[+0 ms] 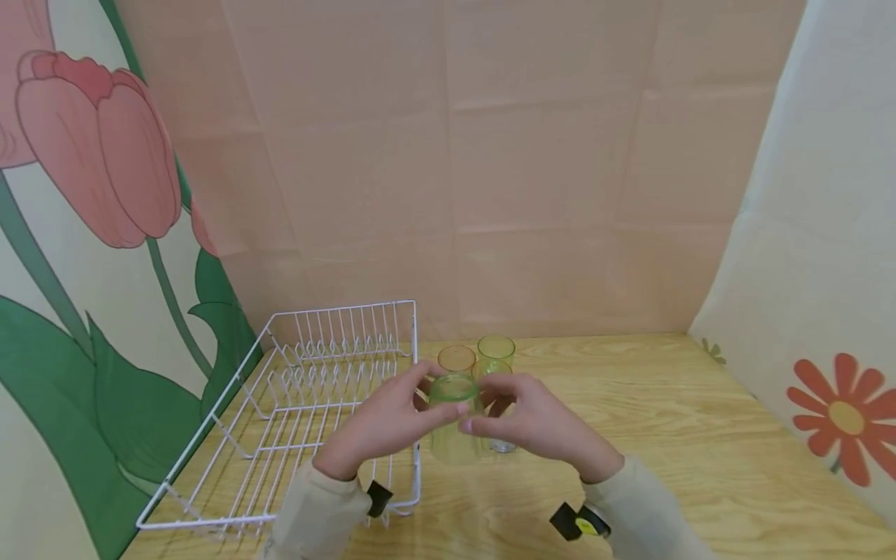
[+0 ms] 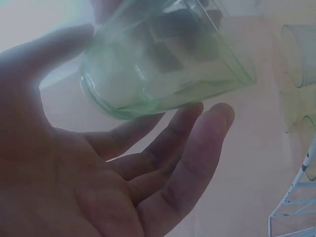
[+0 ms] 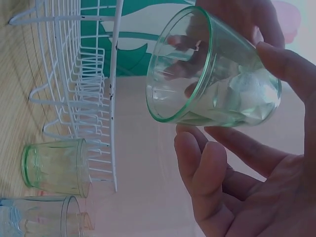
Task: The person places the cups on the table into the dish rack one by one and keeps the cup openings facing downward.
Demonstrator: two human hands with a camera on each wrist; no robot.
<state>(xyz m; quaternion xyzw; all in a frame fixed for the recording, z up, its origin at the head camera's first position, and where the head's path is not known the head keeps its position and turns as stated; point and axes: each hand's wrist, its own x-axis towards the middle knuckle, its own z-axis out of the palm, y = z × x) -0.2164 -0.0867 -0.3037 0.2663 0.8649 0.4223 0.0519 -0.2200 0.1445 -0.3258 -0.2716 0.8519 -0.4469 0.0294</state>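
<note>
A pale green drinking glass [image 1: 455, 445] is held between both hands above the table, in front of several standing glasses. My left hand [image 1: 385, 424] grips it from the left side, with the thumb across its near side. From the right, my right hand [image 1: 535, 420] holds the same glass between thumb and fingers. In the right wrist view the held glass [image 3: 217, 84] appears to have its mouth toward the table and its faceted base upward. Behind it stand an orange-rimmed glass [image 1: 456, 358] and a yellow-green glass [image 1: 496, 347], partly hidden by the hands.
A white wire dish rack [image 1: 269, 449] stands on the wood-grain table [image 1: 630, 435], left of the glasses. In the right wrist view, a green glass [image 3: 57, 167] and a bluish glass [image 3: 39, 217] stand beside the rack. Patterned cloth walls enclose the back and sides.
</note>
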